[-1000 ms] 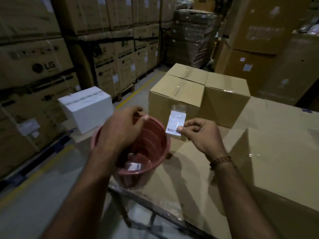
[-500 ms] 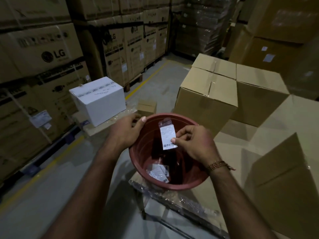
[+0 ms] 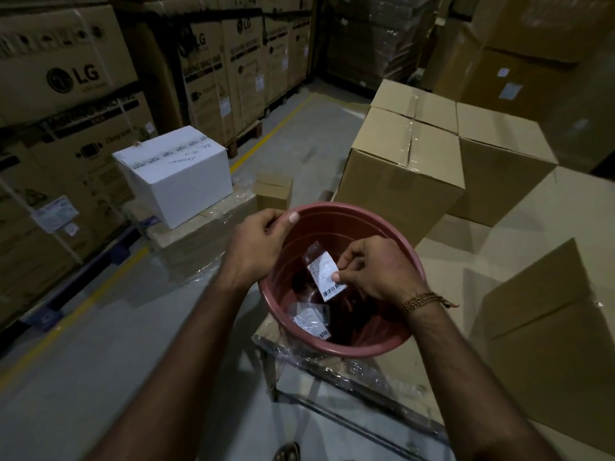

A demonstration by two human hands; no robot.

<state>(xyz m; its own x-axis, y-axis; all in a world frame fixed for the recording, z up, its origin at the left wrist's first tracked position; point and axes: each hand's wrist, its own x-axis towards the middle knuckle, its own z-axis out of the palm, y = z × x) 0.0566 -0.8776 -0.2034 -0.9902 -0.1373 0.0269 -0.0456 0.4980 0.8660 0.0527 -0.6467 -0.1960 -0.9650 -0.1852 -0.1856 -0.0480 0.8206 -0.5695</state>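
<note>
Pinched at its barcode end between thumb and fingers of the right hand: 1 labelled sachet, hanging just inside the mouth of the red tub. Probably featherlight, limp and slick, clear film over a paper label; best taken by an edge or corner, lightly. Curled over the tub's far-left rim, thumb on top: left hand. Parked on the corner of a cardboard-topped bench.

Counted: 1 tub, 1 sachet in hand, a second sachet on the tub floor, possibly more, too dim to tell. Behind, 2 taped brown cartons, 1 white box.

packet print unreadable, bucket base hidden
</note>
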